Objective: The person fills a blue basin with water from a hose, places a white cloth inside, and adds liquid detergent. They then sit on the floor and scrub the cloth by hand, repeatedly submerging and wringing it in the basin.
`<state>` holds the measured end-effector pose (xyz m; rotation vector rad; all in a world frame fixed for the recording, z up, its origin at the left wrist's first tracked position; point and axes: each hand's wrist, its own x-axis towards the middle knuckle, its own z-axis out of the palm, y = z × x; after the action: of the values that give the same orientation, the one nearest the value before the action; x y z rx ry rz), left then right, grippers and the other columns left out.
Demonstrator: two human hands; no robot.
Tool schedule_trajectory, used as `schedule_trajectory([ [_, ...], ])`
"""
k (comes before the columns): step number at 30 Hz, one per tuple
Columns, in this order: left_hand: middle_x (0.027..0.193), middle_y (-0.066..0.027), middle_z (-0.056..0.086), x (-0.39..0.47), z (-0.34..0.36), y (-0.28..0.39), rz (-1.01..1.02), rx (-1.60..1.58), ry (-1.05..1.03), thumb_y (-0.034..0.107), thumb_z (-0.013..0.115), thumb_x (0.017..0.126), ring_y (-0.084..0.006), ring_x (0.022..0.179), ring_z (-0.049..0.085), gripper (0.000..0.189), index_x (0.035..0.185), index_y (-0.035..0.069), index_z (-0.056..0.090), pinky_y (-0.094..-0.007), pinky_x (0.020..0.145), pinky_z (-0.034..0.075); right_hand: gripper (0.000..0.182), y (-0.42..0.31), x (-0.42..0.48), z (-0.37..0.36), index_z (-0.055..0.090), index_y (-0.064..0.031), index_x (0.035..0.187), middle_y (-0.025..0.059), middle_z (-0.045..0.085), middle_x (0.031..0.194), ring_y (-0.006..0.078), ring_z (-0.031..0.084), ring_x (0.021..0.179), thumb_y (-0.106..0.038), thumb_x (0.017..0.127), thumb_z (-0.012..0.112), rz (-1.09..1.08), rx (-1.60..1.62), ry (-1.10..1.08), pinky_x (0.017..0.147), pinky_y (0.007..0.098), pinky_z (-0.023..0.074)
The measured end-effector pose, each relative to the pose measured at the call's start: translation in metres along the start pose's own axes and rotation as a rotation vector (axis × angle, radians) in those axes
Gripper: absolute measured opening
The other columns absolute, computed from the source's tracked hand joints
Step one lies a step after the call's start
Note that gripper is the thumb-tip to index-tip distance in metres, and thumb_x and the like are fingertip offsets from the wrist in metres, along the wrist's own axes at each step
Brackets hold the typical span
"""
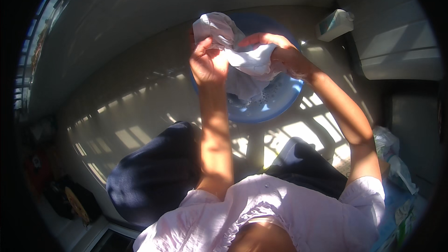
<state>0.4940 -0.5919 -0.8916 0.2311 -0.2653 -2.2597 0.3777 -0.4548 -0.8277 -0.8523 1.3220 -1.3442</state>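
Note:
A wet white cloth garment (250,57) is stretched between my two hands above a round blue plastic basin (269,115). My left hand (210,63) grips its bunched upper end, thumb in front and the other fingers mostly hidden behind the fabric. With my right hand (283,54) I hold the other side, fingers curled around a fold. The lower part of the cloth hangs down into the basin, where soapy water (271,92) with bubbles shows. Whether the hanging part belongs to the same piece, I cannot tell.
A white plastic bottle (336,24) with a label stands right of the basin, beside a pale cabinet-like unit (399,52). Plastic bags (393,157) lie at the right. My bent knees (157,168) flank the tiled floor (133,136) before me. A wall (147,0) rises behind the basin.

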Motion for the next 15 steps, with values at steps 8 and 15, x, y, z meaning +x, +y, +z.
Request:
schedule_trajectory([
  [8, 0.11, -0.0164, 0.057, -0.008, -0.017, -0.02, -0.1, 0.088, 0.024, 0.019, 0.041, 0.09, -0.0286, 0.105, 0.053, 0.033, 0.111, -0.005, 0.051, -0.0409, 0.093, 0.042, 0.039, 0.009, 0.001, 0.012, 0.049, 0.0044, 0.117, 0.0132, 0.059, 0.104, 0.0205, 0.059, 0.095, -0.021, 0.091, 0.036, 0.15, 1.063, -0.152, 0.084, 0.0328, 0.0486],
  [15, 0.121, -0.0146, 0.05, -0.019, -0.026, -0.035, -0.253, -0.212, 0.035, 0.035, 0.04, 0.095, -0.0297, 0.11, 0.048, 0.044, 0.121, 0.0, 0.045, -0.0395, 0.097, 0.037, 0.039, 0.031, 0.025, 0.01, 0.046, 0.0016, 0.121, 0.0188, 0.052, 0.112, 0.0272, 0.054, 0.101, -0.006, 0.083, 0.039, 0.078, 0.766, 0.152, 0.089, 0.0364, 0.0453],
])
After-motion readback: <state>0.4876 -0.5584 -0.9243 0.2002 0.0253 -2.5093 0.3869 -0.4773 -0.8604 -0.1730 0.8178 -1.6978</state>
